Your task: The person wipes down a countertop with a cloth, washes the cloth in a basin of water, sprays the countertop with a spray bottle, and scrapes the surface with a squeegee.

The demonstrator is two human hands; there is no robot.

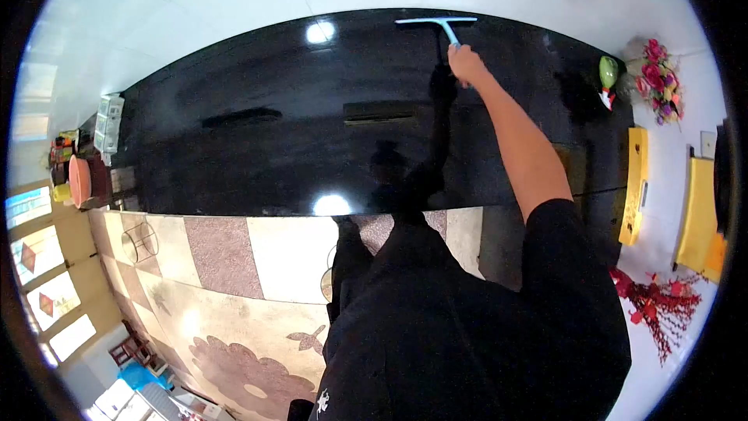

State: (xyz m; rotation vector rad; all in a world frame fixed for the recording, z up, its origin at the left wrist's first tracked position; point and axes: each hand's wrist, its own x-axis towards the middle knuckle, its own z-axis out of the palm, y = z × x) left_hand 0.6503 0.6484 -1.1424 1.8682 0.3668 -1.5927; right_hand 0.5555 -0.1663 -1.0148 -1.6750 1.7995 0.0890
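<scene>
My right hand (467, 66) is closed around the handle of a light blue squeegee (446, 22). The squeegee's wide blade lies at the far edge of a glossy black countertop (296, 148), close to the white tiled wall. Dark streaks and smears show on the counter's surface, along with reflections of my arm and of lights. A green spray bottle (608, 72) with a red and white nozzle is at the counter's right end. My left hand is out of view.
Pink flowers (659, 82) and a yellow box-like object (635, 185) are on the right. At the left end are a white rack (109, 123) and a pink basin (79, 181). Red decorative branches (658, 304) stand at lower right. Patterned floor tiles (222, 257) lie below the counter.
</scene>
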